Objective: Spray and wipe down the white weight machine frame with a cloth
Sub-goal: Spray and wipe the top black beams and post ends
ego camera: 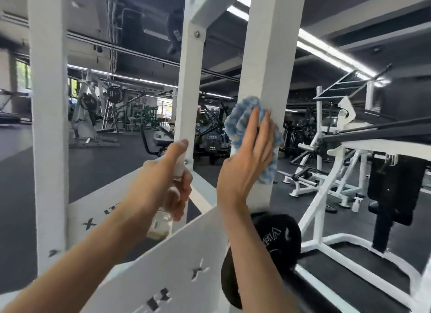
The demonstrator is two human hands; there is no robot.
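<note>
right hand [247,163] flat, pressing cloth [235,123] on upright [272,56] | left hand [161,186] grips spray bottle [161,226] | black weight plate [279,238] below

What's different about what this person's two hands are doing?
The left hand is curled round a clear spray bottle, with one finger raised at its top. The right hand lies flat with its fingers straight. The left hand only carries its bottle, while the right hand presses a blue-and-white cloth against a white upright. The right hand also sits higher than the left hand. Both are bare and raised in front of the person.
</note>
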